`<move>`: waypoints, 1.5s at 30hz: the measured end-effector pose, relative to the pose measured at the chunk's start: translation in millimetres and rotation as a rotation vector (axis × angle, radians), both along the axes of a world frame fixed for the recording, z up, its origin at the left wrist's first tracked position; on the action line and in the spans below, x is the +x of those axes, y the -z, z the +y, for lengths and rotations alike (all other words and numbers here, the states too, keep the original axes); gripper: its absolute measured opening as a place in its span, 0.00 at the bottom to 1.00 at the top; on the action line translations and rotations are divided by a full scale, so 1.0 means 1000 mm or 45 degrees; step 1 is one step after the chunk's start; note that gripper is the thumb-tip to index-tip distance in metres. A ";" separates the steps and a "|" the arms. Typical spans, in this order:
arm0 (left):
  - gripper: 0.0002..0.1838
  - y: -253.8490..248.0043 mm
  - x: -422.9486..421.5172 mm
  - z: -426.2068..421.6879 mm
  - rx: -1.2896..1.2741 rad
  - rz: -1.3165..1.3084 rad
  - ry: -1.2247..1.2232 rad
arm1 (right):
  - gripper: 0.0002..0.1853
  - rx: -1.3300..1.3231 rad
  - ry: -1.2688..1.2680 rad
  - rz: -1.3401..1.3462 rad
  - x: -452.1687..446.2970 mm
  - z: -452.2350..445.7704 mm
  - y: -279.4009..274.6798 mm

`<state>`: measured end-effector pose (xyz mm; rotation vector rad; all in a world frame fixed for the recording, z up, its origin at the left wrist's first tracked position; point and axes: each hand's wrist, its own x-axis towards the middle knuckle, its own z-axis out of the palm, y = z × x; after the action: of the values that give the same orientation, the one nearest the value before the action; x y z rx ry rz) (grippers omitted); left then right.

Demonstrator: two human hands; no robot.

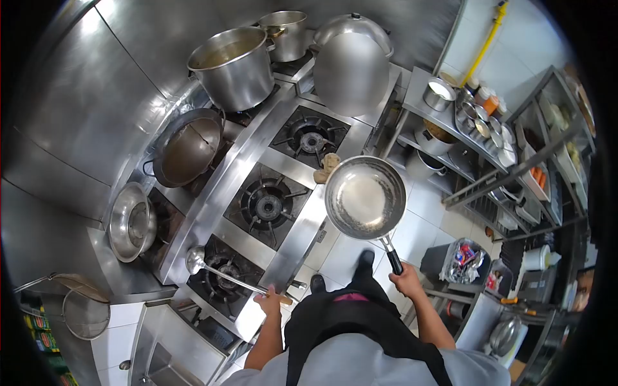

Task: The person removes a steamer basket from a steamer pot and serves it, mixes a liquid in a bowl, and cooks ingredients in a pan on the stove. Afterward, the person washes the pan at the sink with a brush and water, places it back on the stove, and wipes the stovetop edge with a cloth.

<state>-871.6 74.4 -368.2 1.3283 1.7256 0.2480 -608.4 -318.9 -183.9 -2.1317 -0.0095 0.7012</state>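
My right hand (pixel 405 282) is closed around the black handle of a frying pan (pixel 365 196). The pan is held out over the floor beside the stove, its inside facing up, with only a worn, shiny surface showing in it. In my left hand (pixel 271 302) is the wooden end of a long ladle (pixel 226 275). The ladle's bowl reaches over the nearest left burner (pixel 225 273). A crumpled brown cloth (pixel 327 168) lies at the stove's edge, right by the pan's rim; whether they touch I cannot tell.
Several burners (pixel 268 206) run along the steel stove. Behind them stand a large stockpot (pixel 235 77), a dark wok (pixel 188 148) and a steel bowl (pixel 132 222). A strainer (pixel 86 314) hangs lower left. Shelving with seasoning containers (pixel 486 125) and a lined bin (pixel 467 264) are on the right.
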 end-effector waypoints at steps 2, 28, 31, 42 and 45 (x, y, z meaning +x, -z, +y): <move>0.36 0.011 0.016 -0.004 0.226 0.319 0.301 | 0.12 -0.011 -0.101 -0.022 0.057 0.015 -0.004; 0.15 -0.115 0.501 -0.068 -0.848 -1.134 0.405 | 0.09 0.189 -0.785 0.429 0.481 0.227 0.081; 0.16 -0.096 0.508 -0.056 0.246 -0.552 0.766 | 0.10 0.103 -0.862 0.470 0.497 0.230 0.082; 0.30 -0.025 0.362 -0.049 0.884 0.173 1.083 | 0.31 0.202 -0.487 0.920 0.488 0.188 0.085; 0.28 0.011 0.210 -0.053 1.333 0.333 0.636 | 0.19 0.191 -0.082 0.834 0.476 0.128 0.117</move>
<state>-661.5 21.2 -379.5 2.5853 1.4000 0.7754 -132.8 -191.3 -300.4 -1.6831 0.2161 1.3611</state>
